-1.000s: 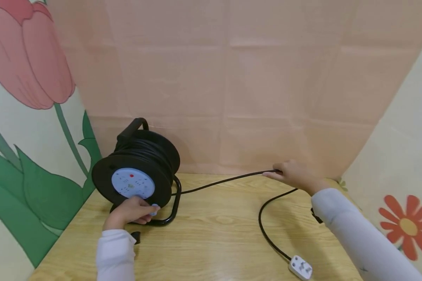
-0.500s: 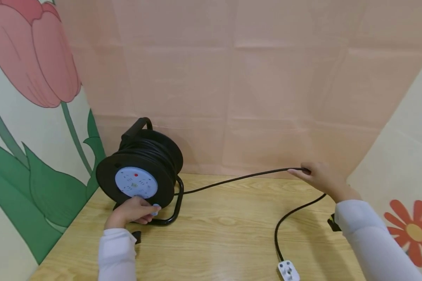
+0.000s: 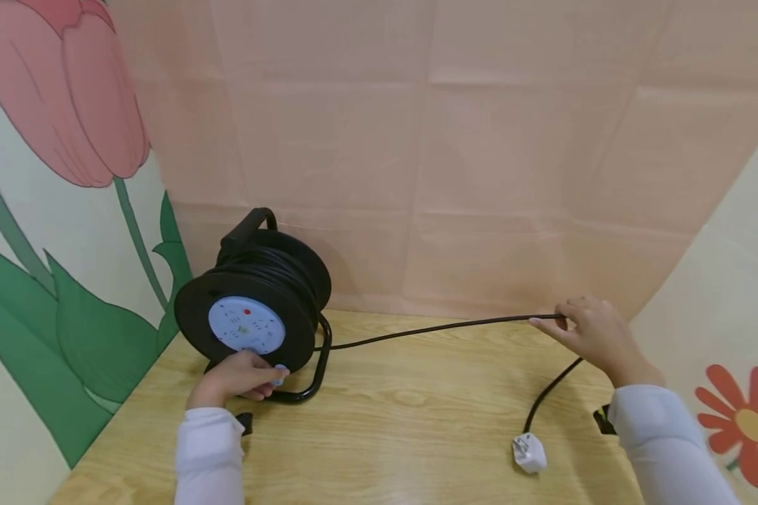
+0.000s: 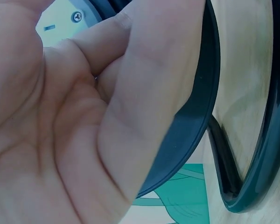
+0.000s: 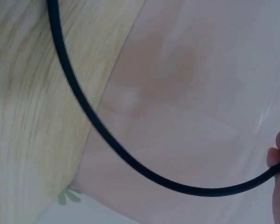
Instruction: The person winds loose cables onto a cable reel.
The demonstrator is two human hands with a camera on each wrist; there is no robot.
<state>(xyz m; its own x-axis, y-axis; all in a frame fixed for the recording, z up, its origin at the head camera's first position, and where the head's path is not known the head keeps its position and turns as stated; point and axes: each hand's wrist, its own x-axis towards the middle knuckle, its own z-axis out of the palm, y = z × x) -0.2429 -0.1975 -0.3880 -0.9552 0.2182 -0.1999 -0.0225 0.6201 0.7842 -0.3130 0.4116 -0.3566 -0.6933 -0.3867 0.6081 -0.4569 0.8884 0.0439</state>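
A black cable reel (image 3: 196, 322) with a pale blue socket face (image 3: 246, 325) stands on its tube stand (image 3: 318, 365) at the left of the table. My left hand (image 3: 236, 379) pinches the small blue knob (image 3: 280, 375) low on the reel's front flange. In the left wrist view, the palm (image 4: 74, 135) hides the knob and part of the flange. Out from the reel runs the black cable (image 3: 429, 328), which my right hand (image 3: 600, 340) holds at the right, above the table. Below that hand the cable bends down to a white plug (image 3: 529, 452).
The light wood table (image 3: 404, 428) meets a pink sheet (image 3: 455, 175) at the back. Side walls carry a painted tulip (image 3: 101, 91) and a red flower (image 3: 748, 424). A black band (image 3: 245, 423) is at the left wrist, another (image 3: 604, 419) at the right.
My right hand has moved to the right with the cable, then sunk slightly. The plug has shifted and turned over. The left hand keeps its hold on the knob; the view has swung slightly.
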